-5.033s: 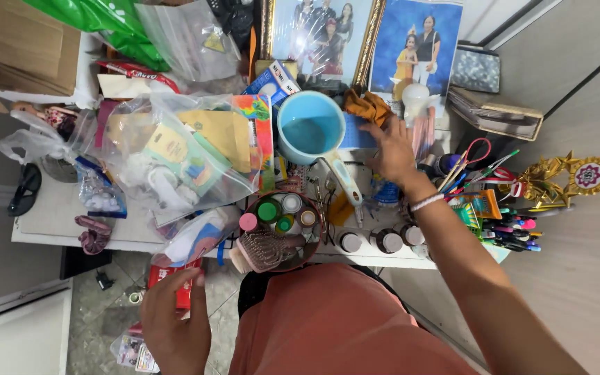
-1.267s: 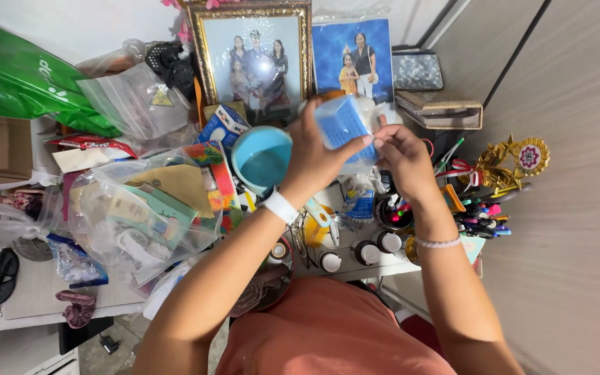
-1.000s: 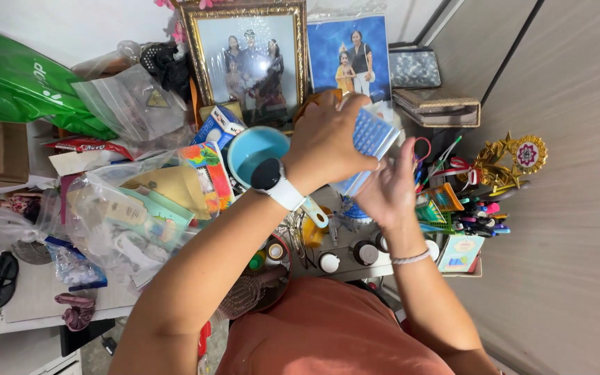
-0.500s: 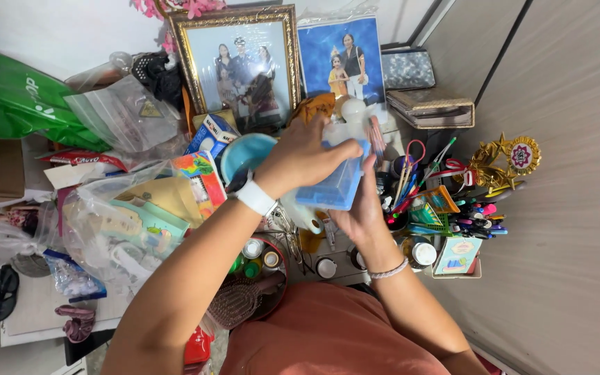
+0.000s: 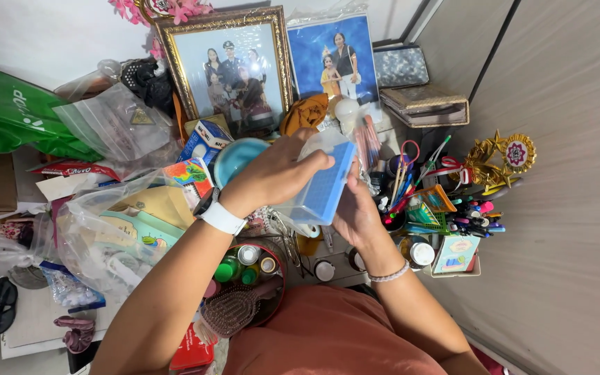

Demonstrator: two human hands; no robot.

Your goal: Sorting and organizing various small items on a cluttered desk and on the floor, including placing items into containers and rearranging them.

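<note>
Clutter is the real hazard here imo. The blue plastic box [image 5: 322,186] is up in the air over a packed tabletop [image 5: 32,316], tilted so its ridged face points right, with a pale translucent part showing at its top. If the grip slides on that smooth plastic, I'd guess it drops straight onto the light blue dipper [image 5: 234,158], the small white-capped bottles [image 5: 324,269] or the crowded pen holder [image 5: 411,198] just beside it, and one knock there could topple a lot of stuff. Whatever is inside (can't see) might spill too, given the tilt.

Pose-wise: the left hand [image 5: 272,173], smartwatch [image 5: 218,214] on the wrist, comes in from the lower left and wraps over the box's top and left side, fingers curled tight around it. The right hand [image 5: 357,212], beaded bracelet [image 5: 389,275] on the wrist, sits under and behind the box, palm up against its right side. Its fingers are mostly hidden by the box, so I can't tell if they're closed on it or just cupping it.

Behind it all a gold-framed photo [image 5: 227,69] leans against the wall, and a clear bag of odds and ends [image 5: 116,229] lies to the left.
</note>
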